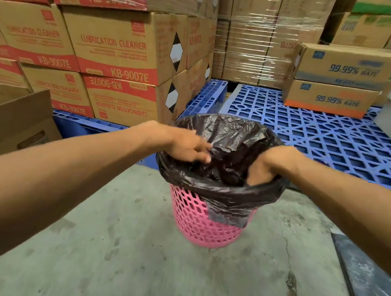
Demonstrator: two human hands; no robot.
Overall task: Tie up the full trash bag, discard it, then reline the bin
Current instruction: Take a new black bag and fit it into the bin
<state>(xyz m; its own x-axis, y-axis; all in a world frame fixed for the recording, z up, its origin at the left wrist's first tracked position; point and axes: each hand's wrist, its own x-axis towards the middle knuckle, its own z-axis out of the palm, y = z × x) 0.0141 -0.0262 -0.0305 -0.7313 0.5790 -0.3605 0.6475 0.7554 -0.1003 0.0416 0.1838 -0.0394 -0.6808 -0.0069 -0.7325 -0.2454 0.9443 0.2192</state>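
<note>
A pink perforated bin (199,225) stands on the concrete floor, lined with a black trash bag (228,194) whose edge is folded over the rim. My left hand (188,145) hovers over the bin's left side, fingers loosely apart and touching the crumpled plastic inside. My right hand (268,165) reaches down into the bag at the right rim, fingers curled and hidden in the plastic; whether it grips the bag is unclear.
Stacked cardboard boxes (117,60) stand on blue plastic pallets (304,131) behind the bin. An open brown box (19,120) sits at the left. A dark sheet (368,281) lies on the floor at the lower right.
</note>
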